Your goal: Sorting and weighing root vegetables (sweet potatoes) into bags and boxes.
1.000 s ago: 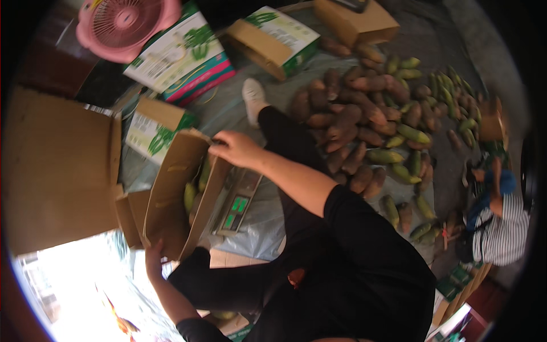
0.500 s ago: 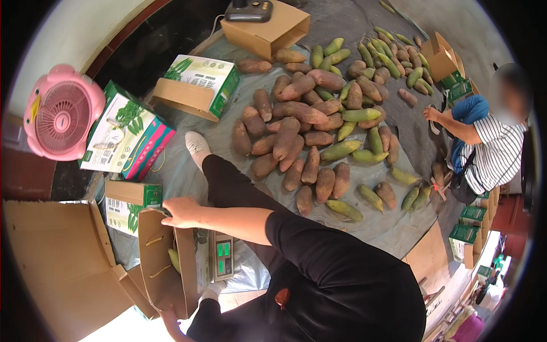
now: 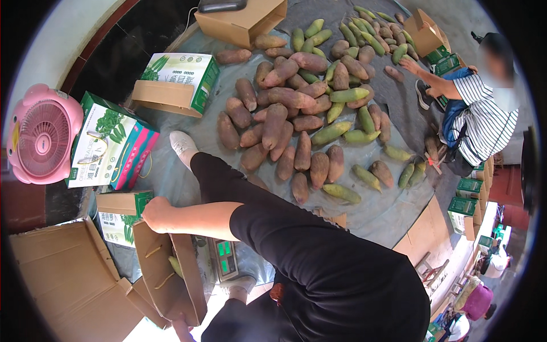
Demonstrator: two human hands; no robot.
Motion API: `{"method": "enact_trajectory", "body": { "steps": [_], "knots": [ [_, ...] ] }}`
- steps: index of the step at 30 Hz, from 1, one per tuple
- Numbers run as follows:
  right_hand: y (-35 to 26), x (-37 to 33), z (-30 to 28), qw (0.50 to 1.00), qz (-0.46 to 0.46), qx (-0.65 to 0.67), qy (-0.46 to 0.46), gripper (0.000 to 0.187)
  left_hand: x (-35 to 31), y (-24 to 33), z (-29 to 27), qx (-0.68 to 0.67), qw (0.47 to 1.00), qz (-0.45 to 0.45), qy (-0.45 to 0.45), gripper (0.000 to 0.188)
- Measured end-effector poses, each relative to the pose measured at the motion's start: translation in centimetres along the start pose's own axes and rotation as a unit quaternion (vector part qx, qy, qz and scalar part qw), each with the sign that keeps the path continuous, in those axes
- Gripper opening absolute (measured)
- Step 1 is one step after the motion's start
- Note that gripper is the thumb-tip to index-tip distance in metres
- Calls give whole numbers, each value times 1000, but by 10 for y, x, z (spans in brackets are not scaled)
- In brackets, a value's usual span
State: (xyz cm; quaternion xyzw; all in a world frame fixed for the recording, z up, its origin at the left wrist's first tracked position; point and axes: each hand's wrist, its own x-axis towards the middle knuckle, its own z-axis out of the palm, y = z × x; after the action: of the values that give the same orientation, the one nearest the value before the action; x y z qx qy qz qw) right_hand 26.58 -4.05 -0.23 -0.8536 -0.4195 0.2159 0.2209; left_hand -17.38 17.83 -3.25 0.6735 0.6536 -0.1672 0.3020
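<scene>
An open brown cardboard box is tilted at the lower left, with cord handles inside. Part of a green, radish-like vegetable shows in it. My right hand is closed on the box's upper corner, fingers curled. At its lower end my left hand grips the edge; most of that hand is out of view or hidden. Right beside the box is a scale with lit green displays. A white and green printed carton lies just beyond my right hand.
Many reddish-brown and green long vegetables cover the plastic sheet. A pink fan, printed cartons and a large flattened box stand around the left. A person in a striped shirt crouches at right among cartons.
My right hand has shifted left along the box edge and closed round its corner. My left foot has moved near the scale. The other person's hand has reached toward the far vegetables. The view has turned.
</scene>
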Motion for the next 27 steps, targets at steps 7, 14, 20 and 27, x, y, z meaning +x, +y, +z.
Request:
{"method": "enact_trajectory", "body": {
  "steps": [7, 14, 20, 27],
  "knots": [
    [6, 20, 22, 999, -16, -45, -15, 19, 7, -17, 6, -115, 976, 157, -100, 41],
    [-11, 9, -8, 990, -53, -122, -40, 26, -9, 19, 10, 53, 980, 185, 50, 33],
    [-84, 7, 2, 985, -122, -111, -44, 31, -32, -69, -52, 114, 987, 37, 105, 48],
    [-163, -18, 17, 973, -211, -80, -43, 32, -102, -116, -105, -103, 981, -1, 163, 34]
  ]
}}
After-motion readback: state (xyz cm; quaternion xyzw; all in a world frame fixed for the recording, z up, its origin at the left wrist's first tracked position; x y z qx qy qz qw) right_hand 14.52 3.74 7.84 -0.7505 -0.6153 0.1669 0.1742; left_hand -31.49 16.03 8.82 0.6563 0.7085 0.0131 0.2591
